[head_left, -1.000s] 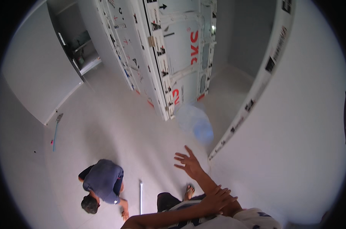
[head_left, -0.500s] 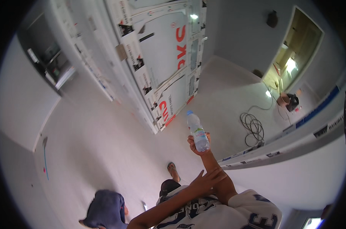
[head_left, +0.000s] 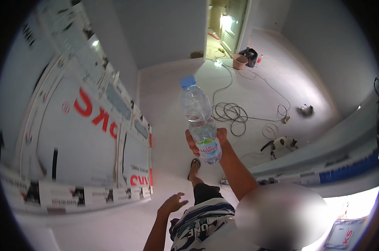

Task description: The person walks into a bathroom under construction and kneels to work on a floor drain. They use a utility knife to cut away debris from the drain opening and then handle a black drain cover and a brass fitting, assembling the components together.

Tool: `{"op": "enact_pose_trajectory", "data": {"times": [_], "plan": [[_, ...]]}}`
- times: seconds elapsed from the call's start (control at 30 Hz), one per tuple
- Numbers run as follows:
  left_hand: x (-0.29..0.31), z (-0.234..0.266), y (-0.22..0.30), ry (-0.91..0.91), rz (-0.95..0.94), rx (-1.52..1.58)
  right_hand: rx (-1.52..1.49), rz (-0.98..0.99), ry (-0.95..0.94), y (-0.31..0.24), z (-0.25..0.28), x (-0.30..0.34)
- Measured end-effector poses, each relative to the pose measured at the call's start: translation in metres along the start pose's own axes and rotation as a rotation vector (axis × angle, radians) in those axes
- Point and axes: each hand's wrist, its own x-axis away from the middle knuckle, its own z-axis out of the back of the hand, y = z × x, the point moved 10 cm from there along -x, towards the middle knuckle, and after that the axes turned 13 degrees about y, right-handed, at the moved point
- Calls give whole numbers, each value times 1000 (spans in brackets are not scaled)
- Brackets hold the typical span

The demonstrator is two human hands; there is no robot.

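Clear plastic: a drinks bottle (head_left: 201, 119) is leaning in the person's right hand (head_left: 221, 136), its blue cap (head_left: 188, 81) sitting on the neck and pointing toward eleven o'clock. Digits of that hand are curling around the lower half from both sides, pressing close to the label (head_left: 208, 147). Contents: the walls are showing see-through; how high any liquid is reaching, I cannot tell.

Taking the bottle as clock centre: the left hand (head_left: 171, 204) is hanging between six and seven, gripping nothing, fingers loosely extended and slightly parted. One sandalled foot (head_left: 193, 167) is resting on the pale floor (head_left: 164, 96) at six.

Other containers: at one o'clock, well apart from the bottle, a brownish-pink bucket (head_left: 240, 62) is standing mouth up near a door (head_left: 236, 31). Just beside it a black bag (head_left: 251, 56) is bunching. From my spot I am not making out what either is holding.

Surroundings: dark cable (head_left: 231, 111) is lying in loops at three. Between three and four, a black-and-white cat (head_left: 282, 144) is showing on the floor. At nine, a large panel (head_left: 89, 154) with red print is filling that side.
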Motion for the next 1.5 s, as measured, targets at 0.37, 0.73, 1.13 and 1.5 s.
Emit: {"op": "enact_pose_trajectory", "data": {"times": [0.37,0.73,1.13,1.5], "plan": [[-156,96,-231,-69,810,410,-23,173,-116,-230,59,-200],[-344,198,-203,-10,795,572,60,211,-146,-371,195,-365],[-807,526,-137,105,477,105,1202,369,1175,-558,461,-424],[-1033,605,58,-63,311,101,1577,-2,2273,-584,756,-180]]}}
